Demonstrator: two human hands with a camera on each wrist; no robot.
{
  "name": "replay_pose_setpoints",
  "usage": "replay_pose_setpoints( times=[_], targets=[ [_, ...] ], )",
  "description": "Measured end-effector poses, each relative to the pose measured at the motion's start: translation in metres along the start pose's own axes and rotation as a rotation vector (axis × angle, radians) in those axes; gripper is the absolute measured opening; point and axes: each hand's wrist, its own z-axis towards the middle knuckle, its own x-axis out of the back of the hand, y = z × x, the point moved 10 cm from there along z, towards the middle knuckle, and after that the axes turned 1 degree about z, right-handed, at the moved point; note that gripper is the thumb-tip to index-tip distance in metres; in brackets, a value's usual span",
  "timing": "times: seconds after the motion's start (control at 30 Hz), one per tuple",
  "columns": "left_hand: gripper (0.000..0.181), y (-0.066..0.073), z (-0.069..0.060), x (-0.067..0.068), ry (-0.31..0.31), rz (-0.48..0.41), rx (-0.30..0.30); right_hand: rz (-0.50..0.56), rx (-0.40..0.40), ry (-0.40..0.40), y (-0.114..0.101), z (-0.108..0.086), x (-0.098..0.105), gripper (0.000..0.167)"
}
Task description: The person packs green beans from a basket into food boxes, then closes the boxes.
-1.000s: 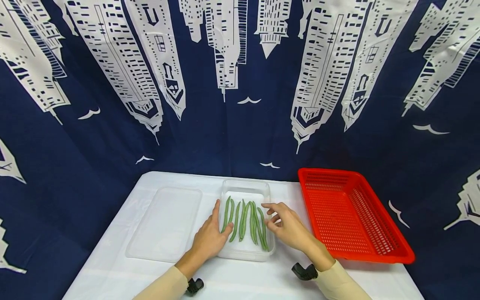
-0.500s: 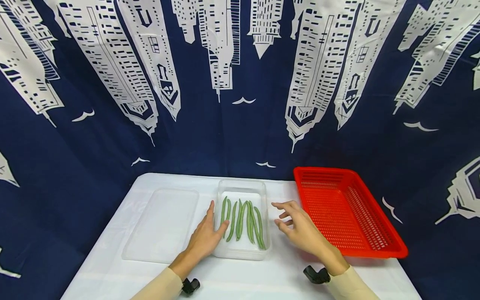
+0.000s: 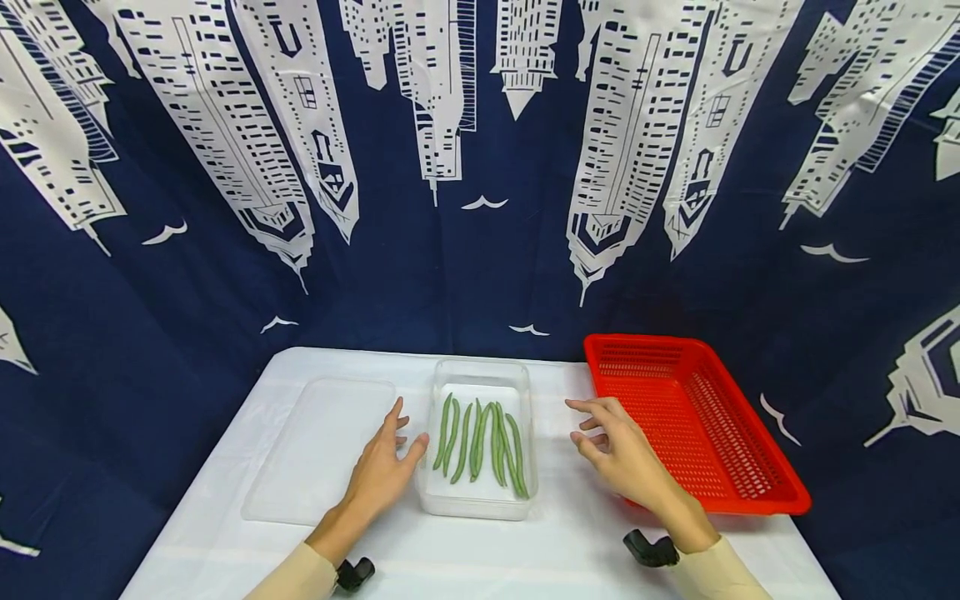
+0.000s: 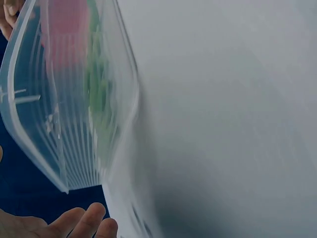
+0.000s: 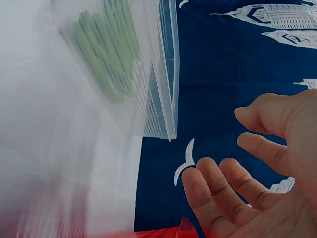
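A clear plastic container (image 3: 480, 507) stands mid-table with several green beans (image 3: 477, 442) lying side by side on its floor. Just left of it hovers my left hand (image 3: 381, 468), fingers loosely extended and holding nothing. To the container's right, apart from it, is my right hand (image 3: 622, 454), its fingers relaxed and slightly bent around nothing. In the right wrist view the fingers (image 5: 213, 186) are spread apart from the container wall (image 5: 158, 99). The left wrist view shows the beans (image 4: 100, 89) blurred through the clear side.
A flat translucent lid (image 3: 315, 450) lies on the white table (image 3: 555, 550) at the left. At the right sits a red perforated basket (image 3: 697, 425), close to my right hand. Behind the table hangs a dark blue cloth (image 3: 450, 275) printed with white buildings.
My left hand has drawn back leftward from the container's edge. My right hand has moved right, away from the beans. The beans stay in the container.
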Motion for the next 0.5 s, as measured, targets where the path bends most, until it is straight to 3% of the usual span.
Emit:
replay_pose_setpoints(
  times=[0.27, 0.5],
  targets=[
    [0.086, -0.017, 0.004, 0.035, 0.025, 0.066, 0.025, -0.016, -0.009, 0.010, 0.005, -0.001, 0.002, 0.055],
    [0.093, -0.060, 0.010, 0.073, 0.020, 0.088, 0.130, -0.025, 0.049, 0.016, -0.003, 0.002, -0.007, 0.057]
  ],
)
